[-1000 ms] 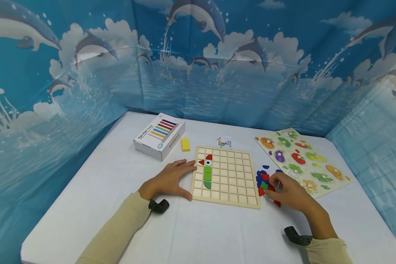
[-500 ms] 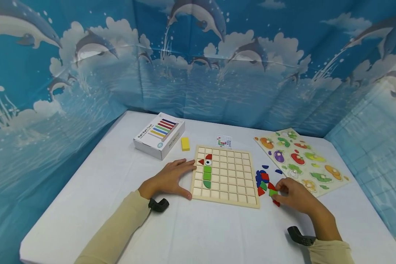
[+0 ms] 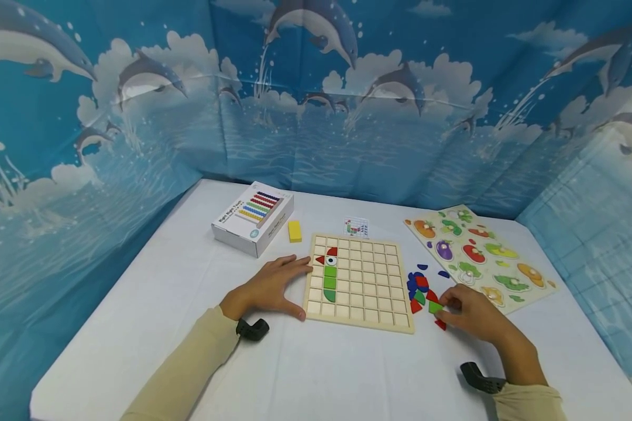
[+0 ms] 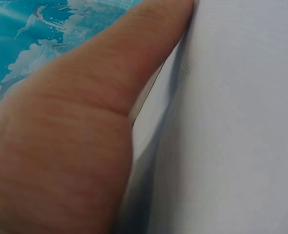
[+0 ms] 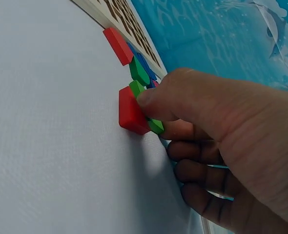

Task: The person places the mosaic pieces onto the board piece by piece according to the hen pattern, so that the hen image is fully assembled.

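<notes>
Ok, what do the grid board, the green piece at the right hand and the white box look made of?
Grid board: probably wood, matte, judging by its pale tan colour. Green piece: painted wood or plastic, unclear which; smooth, evenly coloured faces. White box: likely printed card, smooth, with flat panels and crisp edges.

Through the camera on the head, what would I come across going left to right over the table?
White box picturing colored beads → yellow block → wooden grid board → clustered blue pieces → light green block → the person's right grip.
</notes>
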### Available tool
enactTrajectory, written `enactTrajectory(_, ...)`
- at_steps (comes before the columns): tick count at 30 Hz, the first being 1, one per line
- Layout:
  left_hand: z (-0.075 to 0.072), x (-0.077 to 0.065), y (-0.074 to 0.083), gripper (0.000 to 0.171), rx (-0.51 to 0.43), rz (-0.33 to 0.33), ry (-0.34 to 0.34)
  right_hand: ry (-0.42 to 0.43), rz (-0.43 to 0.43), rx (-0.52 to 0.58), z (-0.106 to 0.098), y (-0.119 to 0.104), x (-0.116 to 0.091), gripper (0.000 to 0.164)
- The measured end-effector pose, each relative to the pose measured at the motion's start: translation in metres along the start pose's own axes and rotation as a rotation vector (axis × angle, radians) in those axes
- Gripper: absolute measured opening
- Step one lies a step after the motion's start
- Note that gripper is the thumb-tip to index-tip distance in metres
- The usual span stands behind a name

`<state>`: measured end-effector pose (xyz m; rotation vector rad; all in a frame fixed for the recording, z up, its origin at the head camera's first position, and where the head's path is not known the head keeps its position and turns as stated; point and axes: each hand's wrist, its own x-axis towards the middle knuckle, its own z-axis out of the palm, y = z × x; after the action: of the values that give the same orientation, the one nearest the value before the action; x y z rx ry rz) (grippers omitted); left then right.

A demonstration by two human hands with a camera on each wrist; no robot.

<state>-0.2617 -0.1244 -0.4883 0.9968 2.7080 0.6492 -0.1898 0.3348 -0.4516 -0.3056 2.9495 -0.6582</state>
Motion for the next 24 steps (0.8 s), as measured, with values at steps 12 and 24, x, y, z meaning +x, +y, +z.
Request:
enactTrajectory(12, 0.0003, -0.0014, 0.0015, 0.112, 0.001, -0.007, -0.003, 0.005, 0.002, -0.006, 0.0023, 0.0020, 0.0007, 0.031)
enactTrajectory(24, 0.0004, -0.0007, 0.0007, 0.111, 0.004, -0.004, 0.003, 0.005, -0.004, -0.008, 0.0006, 0.0037, 0.0007, 0.030)
